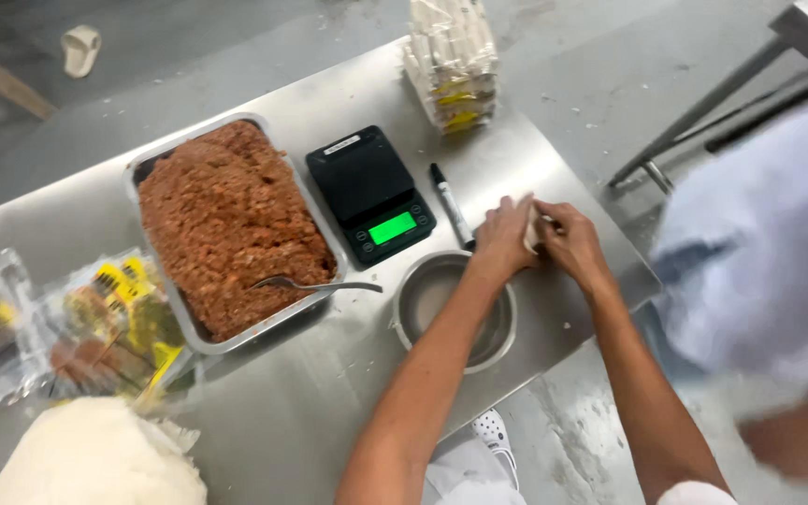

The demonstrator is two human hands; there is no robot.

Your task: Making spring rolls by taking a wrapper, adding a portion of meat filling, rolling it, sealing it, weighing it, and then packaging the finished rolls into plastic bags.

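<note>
Head view, right of centre: we pinch a small pale piece of dough [533, 227] between our left hand [502, 238] and right hand [568, 241], both closed narrowly around it above the steel table [329, 393]. Just below our left wrist sits a round metal bowl [502, 341]. A black marker [451, 206] lies beside our left hand, next to a black scale [369, 194]. Left of centre, a tray of ground meat [222, 224] holds a spoon [315, 284]. A stack of wrappers [451, 61] stands at top centre.
</note>
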